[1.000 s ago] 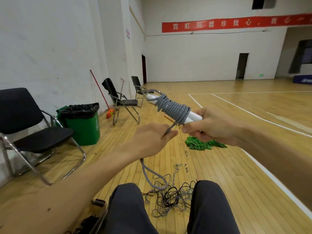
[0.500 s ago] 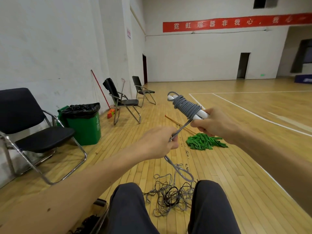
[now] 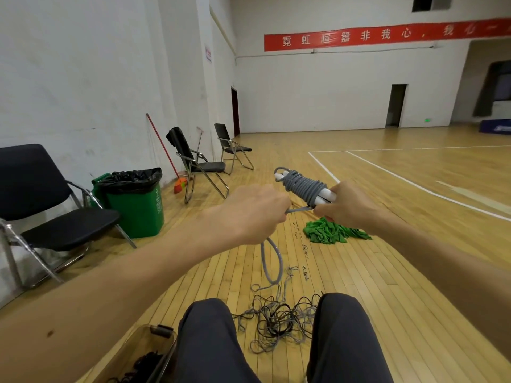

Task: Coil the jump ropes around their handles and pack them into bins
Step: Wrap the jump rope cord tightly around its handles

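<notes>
A seated person winds a grey jump rope [image 3: 304,186] around its paired white handles [image 3: 327,195] in a sports hall. The right hand [image 3: 348,205] grips the handles' near end, the bundle pointing away toward eleven o'clock. The left hand [image 3: 249,214], at nine o'clock from the bundle, is closed on the free strand, which runs short and nearly level into the coil.

By the look of it, this rope is mostly wound: many turns sit snug on the handles, and only a loose loop [image 3: 272,261] hangs from the left hand toward six o'clock, its tail reaching the floor. Finishing the wrap and packing remain. A tangle of more ropes [image 3: 279,322] lies between the knees at six o'clock, and a clear bin [image 3: 166,341] at seven o'clock holds dark items too indistinct to name.

Compared with half a second ago, the left hand has risen and closed in on the bundle, the strand that then slanted steeply is now shorter and flatter, and the hanging loop has lifted off the floor.

A green cloth pile [image 3: 331,232] lies on the floor below the right hand.
</notes>
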`<state>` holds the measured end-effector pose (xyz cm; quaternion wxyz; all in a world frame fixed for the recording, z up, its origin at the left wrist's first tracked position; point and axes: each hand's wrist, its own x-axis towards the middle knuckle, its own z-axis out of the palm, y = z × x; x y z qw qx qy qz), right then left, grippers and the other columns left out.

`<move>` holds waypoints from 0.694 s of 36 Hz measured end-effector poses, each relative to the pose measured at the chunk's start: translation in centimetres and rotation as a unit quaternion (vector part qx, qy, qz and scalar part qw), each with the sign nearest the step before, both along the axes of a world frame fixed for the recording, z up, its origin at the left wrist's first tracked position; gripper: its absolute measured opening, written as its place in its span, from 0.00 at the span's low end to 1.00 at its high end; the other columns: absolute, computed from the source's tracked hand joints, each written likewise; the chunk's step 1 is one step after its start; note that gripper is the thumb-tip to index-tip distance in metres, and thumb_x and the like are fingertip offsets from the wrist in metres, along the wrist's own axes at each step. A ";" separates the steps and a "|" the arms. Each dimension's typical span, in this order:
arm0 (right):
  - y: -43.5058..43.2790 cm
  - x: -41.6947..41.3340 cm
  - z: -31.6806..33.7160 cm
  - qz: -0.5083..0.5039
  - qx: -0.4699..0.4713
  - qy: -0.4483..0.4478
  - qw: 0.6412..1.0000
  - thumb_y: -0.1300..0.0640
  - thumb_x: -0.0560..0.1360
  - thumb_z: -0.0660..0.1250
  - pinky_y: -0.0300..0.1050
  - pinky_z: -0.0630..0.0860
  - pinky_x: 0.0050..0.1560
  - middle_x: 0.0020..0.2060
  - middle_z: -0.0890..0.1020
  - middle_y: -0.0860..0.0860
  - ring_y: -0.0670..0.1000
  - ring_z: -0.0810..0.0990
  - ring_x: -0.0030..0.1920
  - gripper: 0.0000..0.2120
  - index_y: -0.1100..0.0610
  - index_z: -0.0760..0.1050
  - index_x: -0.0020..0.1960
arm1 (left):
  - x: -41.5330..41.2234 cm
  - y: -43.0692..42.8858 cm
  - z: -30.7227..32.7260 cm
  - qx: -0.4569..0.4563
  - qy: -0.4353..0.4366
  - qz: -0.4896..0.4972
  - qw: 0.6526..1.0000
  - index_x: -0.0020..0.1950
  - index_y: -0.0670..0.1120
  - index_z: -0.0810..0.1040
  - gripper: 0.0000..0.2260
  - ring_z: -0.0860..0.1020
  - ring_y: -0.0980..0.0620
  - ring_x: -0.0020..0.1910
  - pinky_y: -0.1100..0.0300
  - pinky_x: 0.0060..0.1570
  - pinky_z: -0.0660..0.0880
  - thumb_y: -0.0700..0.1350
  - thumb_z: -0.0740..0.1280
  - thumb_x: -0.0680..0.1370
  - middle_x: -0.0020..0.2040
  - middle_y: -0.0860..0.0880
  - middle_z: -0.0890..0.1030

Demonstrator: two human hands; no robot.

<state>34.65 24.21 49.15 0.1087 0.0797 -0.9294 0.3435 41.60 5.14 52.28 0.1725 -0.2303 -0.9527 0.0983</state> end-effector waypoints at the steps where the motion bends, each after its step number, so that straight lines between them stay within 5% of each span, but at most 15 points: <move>1: 0.0 0.0 0.0 0.000 0.003 -0.002 1.000 0.60 0.75 0.74 0.40 0.71 0.30 0.32 0.81 0.52 0.48 0.76 0.29 0.06 0.61 0.79 0.44 | 0.0 0.0 0.4 -0.014 0.000 -0.002 1.000 0.55 0.47 0.76 0.08 0.78 0.52 0.44 0.56 0.44 0.78 0.47 0.59 0.85 0.43 0.51 0.77; 11: -0.2 1.0 0.7 0.031 0.108 -0.120 0.986 0.57 0.75 0.73 0.39 0.69 0.24 0.25 0.77 0.49 0.48 0.72 0.22 0.10 0.60 0.77 0.38 | -0.2 -0.3 4.3 -0.131 0.012 -0.042 0.990 0.55 0.49 0.76 0.07 0.77 0.53 0.43 0.60 0.39 0.75 0.50 0.61 0.84 0.40 0.54 0.74; 15: -1.0 2.0 0.7 0.065 0.149 -0.171 0.972 0.57 0.73 0.73 0.39 0.68 0.25 0.27 0.76 0.51 0.49 0.71 0.24 0.09 0.61 0.78 0.39 | -0.2 -0.5 6.1 -0.169 0.003 -0.067 0.983 0.55 0.50 0.79 0.10 0.78 0.51 0.46 0.50 0.47 0.79 0.52 0.61 0.84 0.43 0.54 0.78; 18: -1.6 2.9 0.8 0.092 0.180 -0.192 0.961 0.55 0.73 0.74 0.39 0.69 0.26 0.31 0.77 0.52 0.50 0.72 0.27 0.09 0.62 0.81 0.45 | -0.4 -0.4 6.6 -0.168 -0.003 -0.088 0.982 0.57 0.50 0.80 0.11 0.78 0.52 0.50 0.49 0.51 0.78 0.52 0.61 0.83 0.46 0.55 0.78; 25: -2.6 4.8 1.1 0.167 0.241 -0.196 0.936 0.56 0.73 0.73 0.38 0.68 0.27 0.30 0.77 0.51 0.49 0.72 0.27 0.07 0.59 0.79 0.41 | -1.2 0.4 6.4 -0.105 -0.014 -0.160 0.981 0.56 0.50 0.82 0.10 0.78 0.53 0.51 0.49 0.53 0.75 0.52 0.63 0.83 0.48 0.54 0.81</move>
